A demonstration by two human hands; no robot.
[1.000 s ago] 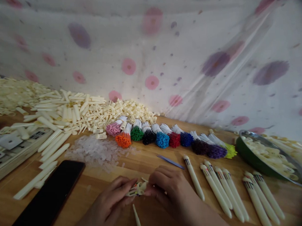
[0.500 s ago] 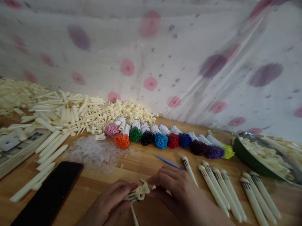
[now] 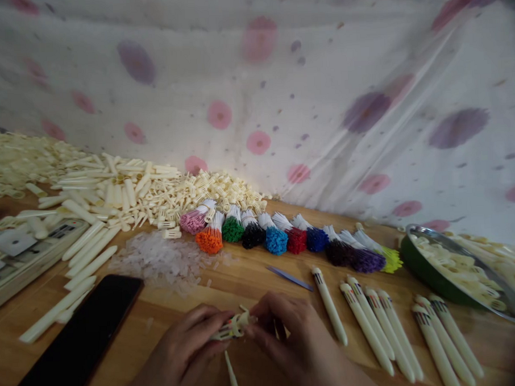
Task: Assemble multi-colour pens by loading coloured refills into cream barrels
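Observation:
My left hand [image 3: 189, 344] is closed around a cream slotted multicolour pen top [image 3: 230, 329], with bits of colour showing in its slots. Thumb and fingers of my right hand [image 3: 295, 333] pinch a small cream plastic piece [image 3: 246, 318] against the right end of that pen top; the fingers partly hide it. Below them, a thin tapered cream pen part [image 3: 234, 379] lies on the wooden table [image 3: 240, 290]. To the right of my right hand lies a single assembled multicolour pen [image 3: 330, 309].
Several assembled pens [image 3: 370, 330] lie at right, near a green-sided metal bowl [image 3: 432, 273] of cream parts. Coloured refill bundles [image 3: 276, 240] line the back. A purple blade-like strip [image 3: 289, 277], clear plastic bits [image 3: 158, 260], pen barrels [image 3: 92, 265] and a black phone [image 3: 80, 337] lie around.
My right hand has come in closer to the left one, and the small cream piece now sits against the pen top's end. My left hand has barely moved.

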